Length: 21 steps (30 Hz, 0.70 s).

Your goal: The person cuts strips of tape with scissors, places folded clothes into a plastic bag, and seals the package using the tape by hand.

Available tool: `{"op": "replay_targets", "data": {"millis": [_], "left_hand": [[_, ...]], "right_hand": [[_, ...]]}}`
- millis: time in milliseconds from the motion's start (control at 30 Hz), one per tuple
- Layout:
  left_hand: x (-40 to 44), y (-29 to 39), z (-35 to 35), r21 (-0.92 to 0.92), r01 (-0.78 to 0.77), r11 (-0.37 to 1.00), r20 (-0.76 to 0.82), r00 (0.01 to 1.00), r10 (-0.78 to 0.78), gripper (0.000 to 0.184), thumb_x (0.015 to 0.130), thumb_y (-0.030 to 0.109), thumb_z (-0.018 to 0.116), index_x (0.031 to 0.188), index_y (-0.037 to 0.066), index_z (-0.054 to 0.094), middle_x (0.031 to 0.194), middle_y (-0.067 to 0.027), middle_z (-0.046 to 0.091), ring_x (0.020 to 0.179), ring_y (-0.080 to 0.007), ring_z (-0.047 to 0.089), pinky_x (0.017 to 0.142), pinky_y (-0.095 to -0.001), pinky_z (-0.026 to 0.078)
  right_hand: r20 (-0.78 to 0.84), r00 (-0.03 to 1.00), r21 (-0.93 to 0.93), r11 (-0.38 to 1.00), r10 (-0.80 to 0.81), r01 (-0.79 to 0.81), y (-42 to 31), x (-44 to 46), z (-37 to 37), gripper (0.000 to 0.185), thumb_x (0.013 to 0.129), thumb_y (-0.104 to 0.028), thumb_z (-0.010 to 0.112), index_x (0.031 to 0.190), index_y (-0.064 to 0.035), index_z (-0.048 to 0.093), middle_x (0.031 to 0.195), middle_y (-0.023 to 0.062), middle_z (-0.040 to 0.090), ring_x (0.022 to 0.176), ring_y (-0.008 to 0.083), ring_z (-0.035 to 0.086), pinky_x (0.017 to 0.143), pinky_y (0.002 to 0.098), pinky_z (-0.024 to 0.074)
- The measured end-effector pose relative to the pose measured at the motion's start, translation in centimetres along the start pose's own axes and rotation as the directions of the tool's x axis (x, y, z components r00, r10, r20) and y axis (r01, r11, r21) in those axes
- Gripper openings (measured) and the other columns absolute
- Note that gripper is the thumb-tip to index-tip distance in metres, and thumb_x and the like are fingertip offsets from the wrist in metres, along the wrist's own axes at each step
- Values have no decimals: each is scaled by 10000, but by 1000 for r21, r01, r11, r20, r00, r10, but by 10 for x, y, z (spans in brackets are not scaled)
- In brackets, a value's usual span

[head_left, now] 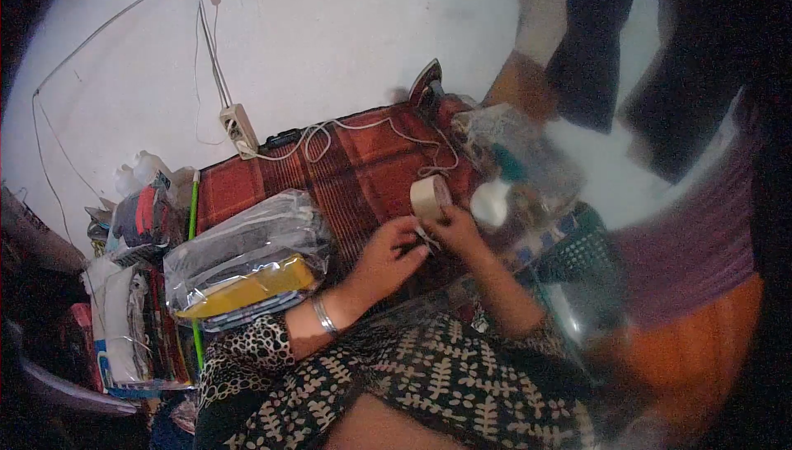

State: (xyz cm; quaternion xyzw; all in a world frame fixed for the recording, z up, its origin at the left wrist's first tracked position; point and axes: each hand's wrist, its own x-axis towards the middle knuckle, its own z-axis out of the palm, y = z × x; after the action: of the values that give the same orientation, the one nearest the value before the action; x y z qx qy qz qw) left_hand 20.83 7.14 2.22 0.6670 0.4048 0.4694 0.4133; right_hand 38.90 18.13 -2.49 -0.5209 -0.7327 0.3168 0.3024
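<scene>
A wide roll of beige tape [425, 197] stands on its edge above the red plaid cloth. My right hand [459, 234] is closed on the near side of this roll, fingers at its rim. Close beside it, my left hand [384, 264] has curled fingers, with the thumb bent toward them. A thin whitish strip [426, 239] shows between the fingertips of both hands; what it is stays unclear. To the left of my left hand lies a clear plastic bag [247, 256] with dark, yellow and checked folded contents.
The plaid cloth [239, 182] covers the surface. An iron [426, 83] stands at the back, its cord running to a power strip [238, 130]. Packed bags [132, 318], a green stick [194, 207], a clear bag [528, 149], a white round object [490, 202] and a green basket [577, 248] surround it.
</scene>
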Motion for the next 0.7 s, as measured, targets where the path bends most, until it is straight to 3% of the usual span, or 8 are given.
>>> {"op": "replay_targets", "data": {"millis": [67, 133, 233, 300, 467, 533, 600, 700], "left_hand": [[4, 12, -7, 19, 78, 997, -289, 955, -69, 486, 852, 185, 687, 1264, 26, 484, 1182, -103, 565, 1020, -212, 587, 906, -330, 470], [4, 33, -14, -15, 110, 994, -277, 955, -110, 417, 864, 218, 679, 1196, 14, 531, 1150, -94, 581, 1027, -203, 581, 913, -331, 460], [2, 53, -19, 73, 212, 975, -31, 977, -210, 367, 861, 237, 679, 1130, 9, 578, 1105, -99, 604, 1019, -203, 586, 903, -333, 458], [11, 58, -8, 143, -117, 983, 8, 993, 117, 330, 861, 249, 666, 1075, 5, 608, 1041, -105, 629, 996, -198, 593, 888, -331, 458], [9, 51, -9, 79, -74, 994, -30, 997, 77, 289, 869, 221, 629, 1076, 21, 605, 1018, -137, 633, 992, -260, 599, 914, -356, 436], [9, 47, -11, 96, -40, 995, -26, 999, 43, 269, 877, 217, 612, 1068, 28, 603, 1007, -149, 632, 989, -284, 598, 950, -390, 412], [7, 43, -13, 413, -159, 897, 28, 986, 162, 226, 881, 218, 596, 1020, 40, 591, 967, -156, 621, 981, -330, 588, 1017, -509, 314], [4, 49, -8, 517, -225, 826, 99, 974, 203, 211, 882, 238, 592, 981, 53, 570, 909, -139, 612, 963, -343, 587, 1039, -599, 223]], "right_hand": [[73, 997, 220, 975, 22, -37, -17, -40, -5, 315, 825, -289, 696, 1037, -56, 690, 908, 148, 693, 920, 248, 677, 821, 357, 515], [-78, 900, 320, 844, -430, 431, -41, -69, -13, 281, 798, -202, 734, 1039, -65, 690, 1039, 131, 669, 993, 229, 646, 870, 357, 493], [-100, 832, 302, 780, -546, 548, -51, -77, -16, 279, 789, -173, 737, 1044, -71, 689, 1156, 128, 630, 1073, 255, 612, 919, 376, 470], [-62, 850, 328, 793, -524, 513, -53, -63, -28, 289, 779, -178, 744, 1041, -70, 689, 1149, 132, 633, 1082, 263, 607, 927, 381, 463], [10, 797, 359, 746, -604, 561, -61, -48, -51, 324, 771, -228, 746, 1044, -65, 686, 1116, 138, 642, 1097, 294, 593, 943, 398, 449], [181, 791, 467, 759, -585, 455, -38, -27, -79, 355, 774, -283, 731, 1048, -62, 687, 1113, 145, 635, 1101, 305, 584, 962, 400, 433], [67, 824, 446, 756, -562, 479, -40, -20, -93, 396, 776, -293, 719, 1094, -62, 666, 1140, 145, 621, 1124, 310, 566, 976, 400, 423], [-23, 819, 283, 782, -573, 555, -72, -25, -100, 491, 775, -304, 705, 1190, -57, 611, 1216, 147, 577, 1183, 312, 519, 1004, 404, 400]]}}
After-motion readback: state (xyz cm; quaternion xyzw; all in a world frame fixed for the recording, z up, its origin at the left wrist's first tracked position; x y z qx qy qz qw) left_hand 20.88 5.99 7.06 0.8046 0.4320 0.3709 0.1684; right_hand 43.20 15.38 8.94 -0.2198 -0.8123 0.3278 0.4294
